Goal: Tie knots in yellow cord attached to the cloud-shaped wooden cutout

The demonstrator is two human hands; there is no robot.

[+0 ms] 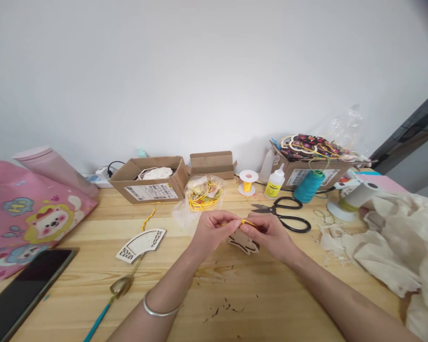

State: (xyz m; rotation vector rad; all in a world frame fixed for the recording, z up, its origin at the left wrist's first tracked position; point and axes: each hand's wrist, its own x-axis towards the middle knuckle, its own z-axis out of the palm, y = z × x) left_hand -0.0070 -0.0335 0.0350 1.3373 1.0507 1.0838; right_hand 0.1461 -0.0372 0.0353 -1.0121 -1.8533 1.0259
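Thumb and fingers of my left hand pinch a yellow cord above the middle of the table. My right hand grips the same cord just beside it, the two hands almost touching. Below them hangs or rests a pale wooden cutout with dark edges, partly hidden by my right fingers. To the left lies a fan-shaped wooden piece with a yellow cord loop at its top and a bell-shaped metal piece with a teal tassel below. Black-handled scissors lie open right of my hands.
Behind stand a cardboard box with wooden pieces, a plastic bag of yellow cords, a yellow thread spool, a glue bottle and a teal thread cone. A phone lies left; cream cloth is bunched right.
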